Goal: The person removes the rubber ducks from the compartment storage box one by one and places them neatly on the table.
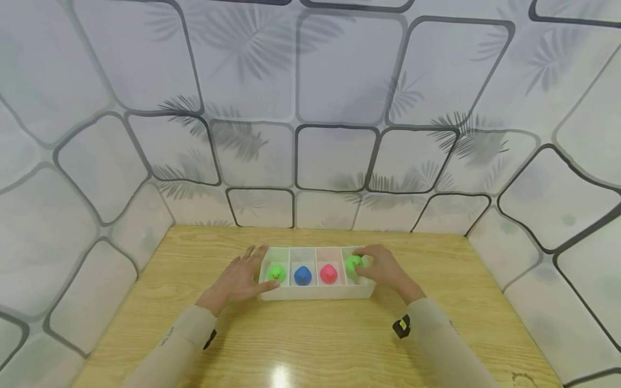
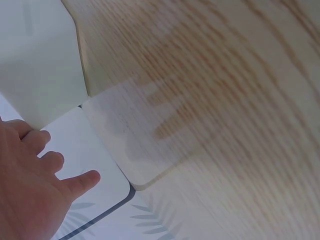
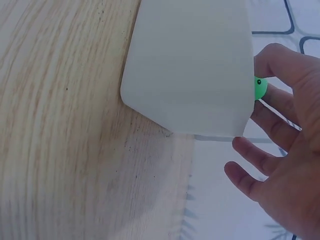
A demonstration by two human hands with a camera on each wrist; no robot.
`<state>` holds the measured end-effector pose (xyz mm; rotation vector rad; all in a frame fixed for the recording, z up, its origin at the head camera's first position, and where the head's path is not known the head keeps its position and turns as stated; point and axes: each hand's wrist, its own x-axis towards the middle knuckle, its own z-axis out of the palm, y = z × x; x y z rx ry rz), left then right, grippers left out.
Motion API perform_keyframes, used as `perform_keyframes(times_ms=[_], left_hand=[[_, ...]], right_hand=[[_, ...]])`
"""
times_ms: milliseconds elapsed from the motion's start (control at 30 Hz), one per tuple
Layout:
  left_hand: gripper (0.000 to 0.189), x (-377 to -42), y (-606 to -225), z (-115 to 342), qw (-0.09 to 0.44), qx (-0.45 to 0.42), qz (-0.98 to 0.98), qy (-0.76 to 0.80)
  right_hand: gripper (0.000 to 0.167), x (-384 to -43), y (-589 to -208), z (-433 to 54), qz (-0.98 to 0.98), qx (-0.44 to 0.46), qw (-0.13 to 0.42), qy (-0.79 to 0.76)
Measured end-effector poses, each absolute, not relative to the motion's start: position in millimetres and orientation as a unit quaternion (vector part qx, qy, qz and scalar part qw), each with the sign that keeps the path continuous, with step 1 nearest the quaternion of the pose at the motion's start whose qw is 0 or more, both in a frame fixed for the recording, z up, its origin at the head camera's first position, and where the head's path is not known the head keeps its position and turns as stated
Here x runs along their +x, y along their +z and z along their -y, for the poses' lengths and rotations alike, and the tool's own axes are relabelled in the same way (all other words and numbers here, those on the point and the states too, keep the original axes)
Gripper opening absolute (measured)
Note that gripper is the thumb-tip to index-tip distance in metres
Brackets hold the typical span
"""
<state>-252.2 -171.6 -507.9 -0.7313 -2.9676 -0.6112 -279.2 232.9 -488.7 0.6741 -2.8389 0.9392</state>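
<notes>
A white four-compartment box (image 1: 317, 292) sits on the table. My right hand (image 1: 385, 268) pinches a green toy duck (image 1: 355, 261) between thumb and fingers at the rightmost compartment; in the right wrist view, only part of its green head (image 3: 260, 88) shows past the box wall. The left hand (image 1: 236, 280) rests at the box's left end, fingers extended toward the far corner and thumb on the near rim. Another green duck (image 1: 276, 272) lies in the leftmost compartment. Beside it, a blue duck (image 1: 303, 276) and a pink duck (image 1: 328, 274) occupy the two middle compartments.
The wooden table (image 1: 301, 339) stretches around the box on every side. A patterned white backdrop (image 1: 335, 161) rises behind it and along both sides. Black wrist straps (image 1: 401, 326) show at the sleeves.
</notes>
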Motion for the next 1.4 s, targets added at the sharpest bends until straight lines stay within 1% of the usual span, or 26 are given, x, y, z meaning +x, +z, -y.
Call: perform_keyframes(times_ms=[367,500,767,900,1200,1400], left_hand=[[0.104,-251.7,-506.7,171.6,0.011,-0.235,0.951,-0.201],[0.104,-251.5,-507.5,172.1,0.01,-0.234,0.951,-0.201],[0.105,-251.6,-507.0,171.5,0.009,-0.235,0.952,-0.195],[0.105,-252.1,-506.9,171.3,0.008,-0.235,0.952,-0.194],[0.106,-251.7,-506.8,172.2,0.005,-0.237,0.953,-0.19],[0.106,-251.9,-507.1,172.4,0.004,-0.236,0.953,-0.191]], right_hand=[[0.039,-275.4,-476.0,-240.0,0.902,0.19,0.05,0.385],[0.037,-275.9,-474.3,-245.0,0.892,0.179,0.055,0.412],[0.041,-275.6,-479.3,-257.8,0.855,0.176,0.038,0.486],[0.042,-274.8,-481.0,-264.6,0.852,0.161,0.028,0.497],[0.043,-273.0,-482.1,-278.3,0.853,0.153,0.038,0.497],[0.045,-270.0,-482.8,-287.9,0.849,0.146,0.031,0.507]])
